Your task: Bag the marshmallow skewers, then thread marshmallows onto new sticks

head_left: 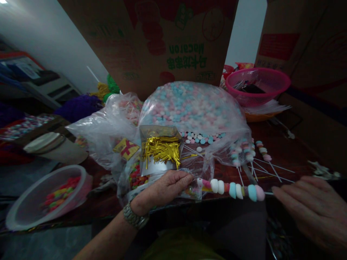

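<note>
A tall cardboard box (173,39) stands behind the counter (287,151); on the counter sits a big clear bag of pink, white and blue candies (189,108), with a pink basket (257,85) behind it to the right; a round plastic tub of colored sweets (46,198) sits at the lower left; a packet of gold twist ties (162,151) leans against the bag; the left hand (162,189), wearing a metal bracelet (135,216), is closed on a clear plastic wrapper (195,191) at one end of a pastel candy skewer (233,190); the skewer runs level just above the counter's front edge; the right hand (314,211) is open and not gripping, its fingertips (276,190) just beside the bare stick end (269,193).
</note>
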A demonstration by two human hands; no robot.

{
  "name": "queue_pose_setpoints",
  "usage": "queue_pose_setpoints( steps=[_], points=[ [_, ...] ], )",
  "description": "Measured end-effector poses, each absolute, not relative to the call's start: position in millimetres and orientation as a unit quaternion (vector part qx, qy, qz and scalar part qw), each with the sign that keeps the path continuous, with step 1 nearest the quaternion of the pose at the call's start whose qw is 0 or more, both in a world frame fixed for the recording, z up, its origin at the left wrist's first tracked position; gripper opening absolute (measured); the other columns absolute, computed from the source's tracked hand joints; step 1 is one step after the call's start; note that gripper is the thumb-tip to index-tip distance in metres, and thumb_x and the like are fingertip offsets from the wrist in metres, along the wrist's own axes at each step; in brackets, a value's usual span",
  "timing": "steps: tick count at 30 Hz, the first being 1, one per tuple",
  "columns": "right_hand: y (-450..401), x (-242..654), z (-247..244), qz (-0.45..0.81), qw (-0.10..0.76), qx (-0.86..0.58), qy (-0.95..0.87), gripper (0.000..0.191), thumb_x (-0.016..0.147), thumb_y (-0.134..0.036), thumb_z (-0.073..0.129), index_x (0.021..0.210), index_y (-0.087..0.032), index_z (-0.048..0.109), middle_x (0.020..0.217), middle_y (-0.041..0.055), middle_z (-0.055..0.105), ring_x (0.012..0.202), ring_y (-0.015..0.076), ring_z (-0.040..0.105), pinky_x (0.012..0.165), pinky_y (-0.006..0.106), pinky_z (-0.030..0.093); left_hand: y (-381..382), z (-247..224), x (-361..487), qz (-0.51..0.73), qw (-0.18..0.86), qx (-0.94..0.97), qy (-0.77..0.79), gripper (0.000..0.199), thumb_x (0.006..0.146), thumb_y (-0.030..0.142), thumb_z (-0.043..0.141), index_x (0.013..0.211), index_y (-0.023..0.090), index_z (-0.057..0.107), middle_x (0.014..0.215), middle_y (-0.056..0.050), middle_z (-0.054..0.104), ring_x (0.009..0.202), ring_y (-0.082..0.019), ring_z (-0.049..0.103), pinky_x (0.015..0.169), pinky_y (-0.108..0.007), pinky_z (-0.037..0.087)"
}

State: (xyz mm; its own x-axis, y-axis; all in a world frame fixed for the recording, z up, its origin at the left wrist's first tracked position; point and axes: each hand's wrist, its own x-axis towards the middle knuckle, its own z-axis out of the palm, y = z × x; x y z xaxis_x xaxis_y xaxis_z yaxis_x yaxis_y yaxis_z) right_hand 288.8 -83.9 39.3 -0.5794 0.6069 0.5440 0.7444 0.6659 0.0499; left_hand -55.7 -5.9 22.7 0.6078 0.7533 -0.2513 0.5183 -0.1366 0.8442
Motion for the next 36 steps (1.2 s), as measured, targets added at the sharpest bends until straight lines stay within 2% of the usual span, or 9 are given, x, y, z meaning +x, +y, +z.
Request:
queue_pose_setpoints(
  steps=[6, 10, 13, 17, 21, 25, 30, 33, 36],
  points=[
    [-76, 282, 42, -0.145, 0.27, -0.35, -0.885, 0.024, 0.081, -0.007, 0.043, 0.094, -0.018, 0.06, 0.076, 0.0047, 0.065, 0.07, 0.0175, 0.058, 0.071, 0.035, 0.04, -9, 30, -48, 0.123, 0.498, 0.764, 0.391, 0.039, 0.09, 0.042, 0.036, 0.077, 0.014, 0.059, 0.066, 0.002, 0.048, 0.061, -0.009, 0.04, 0.056, -0.02, 0.034],
    [-73, 275, 22, -0.082, 0.298, -0.411, -0.858, 0.02, 0.082, -0.008, 0.047, 0.097, -0.016, 0.059, 0.079, 0.005, 0.065, 0.07, 0.0171, 0.059, 0.067, 0.033, 0.043, -13, 19, -45, 0.178, 0.583, 0.684, 0.402, 0.035, 0.077, 0.043, 0.058, 0.099, 0.015, 0.056, 0.072, 0.002, 0.053, 0.06, -0.009, 0.045, 0.053, -0.019, 0.036],
    [-73, 271, -2, -0.023, 0.345, -0.479, -0.807, 0.016, 0.084, -0.015, 0.049, 0.095, -0.018, 0.059, 0.081, 0.0034, 0.066, 0.072, 0.0161, 0.061, 0.067, 0.03, 0.047, -13, 12, -47, 0.239, 0.593, 0.628, 0.443, 0.036, 0.068, 0.041, 0.068, 0.087, 0.014, 0.053, 0.065, 0.004, 0.05, 0.054, -0.007, 0.042, 0.048, -0.018, 0.035],
    [-74, 245, -29, 0.199, 0.466, -0.561, -0.655, 0.01, 0.087, -0.025, 0.048, 0.091, -0.02, 0.056, 0.072, -0.0004, 0.061, 0.061, 0.0128, 0.058, 0.053, 0.022, 0.046, -10, 14, -52, 0.257, 0.551, 0.651, 0.454, 0.028, 0.073, 0.039, 0.063, 0.068, 0.013, 0.055, 0.059, 0.002, 0.05, 0.054, -0.007, 0.043, 0.049, -0.019, 0.037],
    [-69, 194, -45, 0.444, 0.579, -0.454, -0.511, 0.01, 0.088, -0.029, 0.048, 0.084, -0.021, 0.052, 0.072, -0.0013, 0.055, 0.056, 0.0096, 0.049, 0.051, 0.022, 0.041, -7, 18, -55, 0.269, 0.527, 0.671, 0.447, 0.027, 0.079, 0.039, 0.056, 0.071, 0.012, 0.057, 0.062, 0.001, 0.052, 0.056, -0.008, 0.043, 0.051, -0.019, 0.037],
    [-62, 152, -48, 0.587, 0.597, -0.379, -0.395, 0.015, 0.078, -0.032, 0.062, 0.079, -0.02, 0.053, 0.071, -0.0024, 0.052, 0.056, 0.0087, 0.047, 0.051, 0.021, 0.04, -7, 15, -54, 0.279, 0.52, 0.665, 0.458, 0.027, 0.079, 0.039, 0.056, 0.072, 0.013, 0.055, 0.059, 0.004, 0.047, 0.053, -0.007, 0.041, 0.049, -0.019, 0.035],
    [-55, 130, -34, 0.667, 0.548, -0.367, -0.347, 0.031, 0.068, -0.037, 0.072, 0.092, -0.02, 0.061, 0.081, 0.0024, 0.063, 0.075, 0.0179, 0.058, 0.071, 0.033, 0.047, -9, 13, -51, 0.269, 0.508, 0.67, 0.47, 0.027, 0.08, 0.039, 0.054, 0.071, 0.013, 0.055, 0.059, 0.004, 0.047, 0.054, -0.007, 0.04, 0.05, -0.019, 0.034],
    [-50, 123, -32, 0.651, 0.544, -0.411, -0.335, 0.023, 0.07, -0.038, 0.07, 0.075, -0.017, 0.062, 0.069, 0.001, 0.062, 0.065, 0.016, 0.057, 0.064, 0.031, 0.047, -11, 11, -49, 0.258, 0.549, 0.639, 0.472, 0.027, 0.073, 0.039, 0.063, 0.077, 0.014, 0.053, 0.062, 0.004, 0.049, 0.055, -0.007, 0.041, 0.05, -0.019, 0.034],
    [-46, 117, -39, 0.607, 0.55, -0.467, -0.333, 0.028, 0.069, -0.042, 0.069, 0.067, -0.015, 0.059, 0.059, -0.0012, 0.058, 0.055, 0.0125, 0.051, 0.056, 0.026, 0.044, -13, 6, -48, 0.242, 0.575, 0.617, 0.48, 0.032, 0.064, 0.036, 0.071, 0.077, 0.014, 0.051, 0.063, 0.005, 0.049, 0.055, -0.007, 0.042, 0.049, -0.019, 0.034]
  ],
)
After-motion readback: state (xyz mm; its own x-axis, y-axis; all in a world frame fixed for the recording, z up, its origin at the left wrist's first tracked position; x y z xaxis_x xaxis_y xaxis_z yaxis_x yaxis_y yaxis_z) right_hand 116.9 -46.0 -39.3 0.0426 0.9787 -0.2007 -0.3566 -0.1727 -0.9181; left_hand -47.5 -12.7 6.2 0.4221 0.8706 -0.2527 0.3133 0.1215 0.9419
